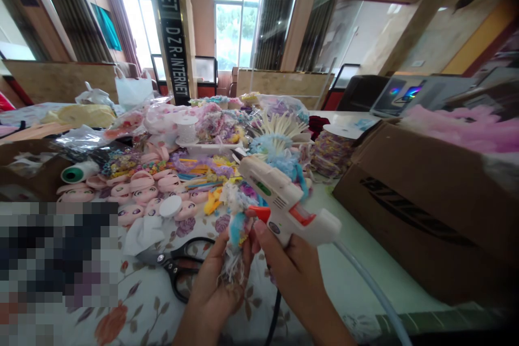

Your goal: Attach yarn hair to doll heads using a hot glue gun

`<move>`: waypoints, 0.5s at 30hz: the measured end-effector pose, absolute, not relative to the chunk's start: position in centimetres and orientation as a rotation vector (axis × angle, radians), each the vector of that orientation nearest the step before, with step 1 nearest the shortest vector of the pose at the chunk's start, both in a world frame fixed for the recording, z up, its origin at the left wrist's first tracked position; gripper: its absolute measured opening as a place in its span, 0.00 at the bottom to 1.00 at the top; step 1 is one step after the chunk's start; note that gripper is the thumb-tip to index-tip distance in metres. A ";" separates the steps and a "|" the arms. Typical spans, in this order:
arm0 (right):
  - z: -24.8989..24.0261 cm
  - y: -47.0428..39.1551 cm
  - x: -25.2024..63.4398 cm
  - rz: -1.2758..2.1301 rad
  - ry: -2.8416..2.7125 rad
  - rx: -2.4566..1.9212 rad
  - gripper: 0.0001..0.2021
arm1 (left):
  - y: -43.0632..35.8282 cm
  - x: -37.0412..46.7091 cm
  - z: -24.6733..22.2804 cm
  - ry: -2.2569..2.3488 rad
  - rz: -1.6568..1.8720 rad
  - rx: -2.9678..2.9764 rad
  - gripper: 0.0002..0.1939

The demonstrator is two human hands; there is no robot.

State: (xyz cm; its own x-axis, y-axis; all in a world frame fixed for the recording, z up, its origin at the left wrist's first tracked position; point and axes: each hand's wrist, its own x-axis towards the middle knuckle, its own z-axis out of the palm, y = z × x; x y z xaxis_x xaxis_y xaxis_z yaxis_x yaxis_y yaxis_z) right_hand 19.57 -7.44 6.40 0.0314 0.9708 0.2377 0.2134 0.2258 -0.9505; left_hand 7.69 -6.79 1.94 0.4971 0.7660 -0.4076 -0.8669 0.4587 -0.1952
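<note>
Low in the middle of the head view, my left hand [221, 275] is closed on a small fluffy craft piece [238, 227] in white and light blue, with loose pale threads hanging from its lower end. My right hand [294, 270] grips a white glue gun [279, 189] with an orange trigger, its dark nozzle pointing up and left. Some right fingers touch or nearly touch the craft piece; the exact contact is hidden. Left of my hands lie black-handled scissors [174, 265] on the flowered tablecloth [133, 303].
Several pink doll-face pieces [144, 192], a white round disc [170, 206] and a thread spool [79, 172] lie to the left. Behind are bagged trims and a ribbon spool [332, 148]. A large cardboard box [421, 211] stands at right. A grey cord [373, 286] crosses the front right.
</note>
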 end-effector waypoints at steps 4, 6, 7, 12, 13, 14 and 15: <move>6.0 -7.2 19.6 0.844 -1.490 -1.240 0.16 | -6.7 7.7 1.4 0.237 1.023 -0.368 0.21; 5.8 -7.2 19.6 0.859 -1.489 -1.228 0.16 | -6.7 7.6 0.9 0.227 1.017 -0.332 0.20; 5.8 -7.2 19.6 0.873 -1.490 -1.212 0.16 | -6.6 7.6 0.6 0.226 1.014 -0.311 0.20; 5.6 -7.4 19.4 0.929 -1.528 -1.124 0.15 | -6.5 7.5 -0.2 0.214 0.997 -0.239 0.18; 5.6 -7.5 19.5 0.949 -1.524 -1.118 0.15 | -6.5 7.5 -0.2 0.206 0.987 -0.233 0.17; 5.6 -7.7 19.6 0.977 -1.512 -1.115 0.15 | -6.5 7.4 -0.2 0.200 0.977 -0.234 0.18; 5.7 -7.9 19.7 1.008 -1.489 -1.119 0.16 | -6.6 7.4 -0.1 0.200 0.972 -0.244 0.18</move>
